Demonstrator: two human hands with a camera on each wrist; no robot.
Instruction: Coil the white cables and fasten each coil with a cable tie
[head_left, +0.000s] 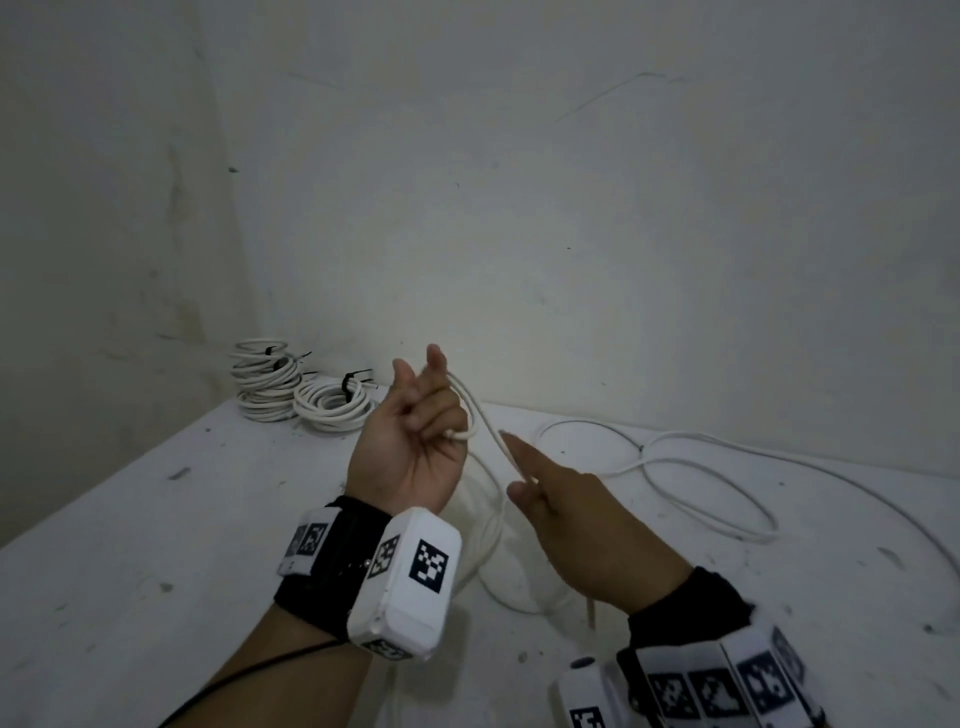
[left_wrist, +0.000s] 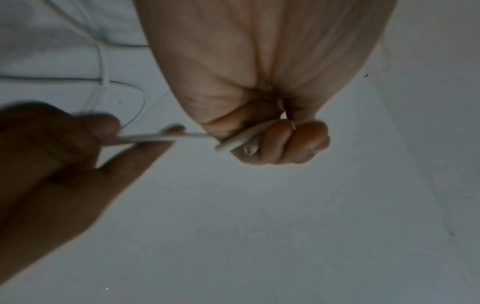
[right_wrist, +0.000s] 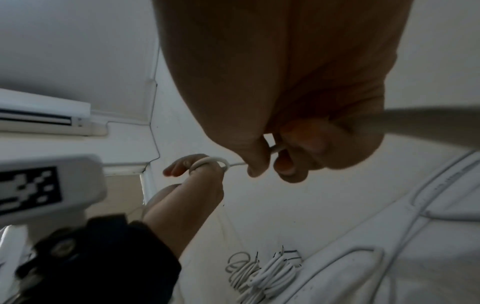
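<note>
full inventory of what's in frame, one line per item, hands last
loose cable: one, white, sprawled in loops over the table's right side, one end up in both hands
tied coils: several in a pile, exact count unclear, white with black cable ties, far left corner by the wall
table: one, white, scuffed
air conditioner: one, white, high on the wall
wrist trackers: white with black markers, both wrists
left hand: raised, cable looped round its fingers
right hand: pinches the cable beside the left
</note>
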